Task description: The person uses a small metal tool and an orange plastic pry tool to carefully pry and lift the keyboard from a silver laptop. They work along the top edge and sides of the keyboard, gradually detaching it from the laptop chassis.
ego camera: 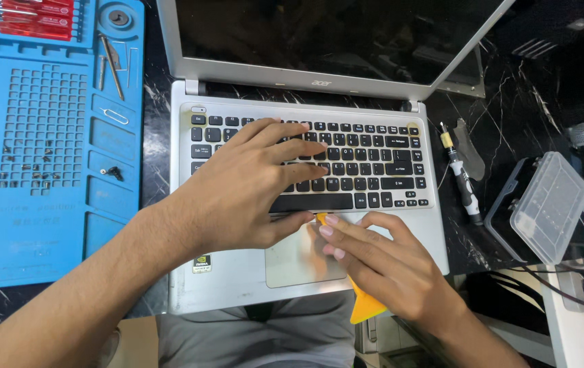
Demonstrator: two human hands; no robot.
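The person is prying at the silver laptop point(237, 279) lying open on the dark marble table point(510, 102): the right hand point(380, 266) is pinching an orange plastic pry tool point(363, 303) between thumb and pressed-together fingers, its tip sitting at the seam between the keyboard's point(367, 153) lower edge and the touchpad point(298, 262), while the left hand point(244, 187) is lying flat with fingers spread over the keys, apparently bracing the deck. It looks like an early stage of lifting the keyboard, and the next move seems to call for working the tip under the edge gently, without gouging. The tool's tip is hidden under fingers, so I cannot tell whether it is already in the gap. A blue repair mat point(46, 143) with small screws is lying to the left, a precision screwdriver point(461, 180) and clear parts box point(544, 204) to the right, the latter partly cut off by cables
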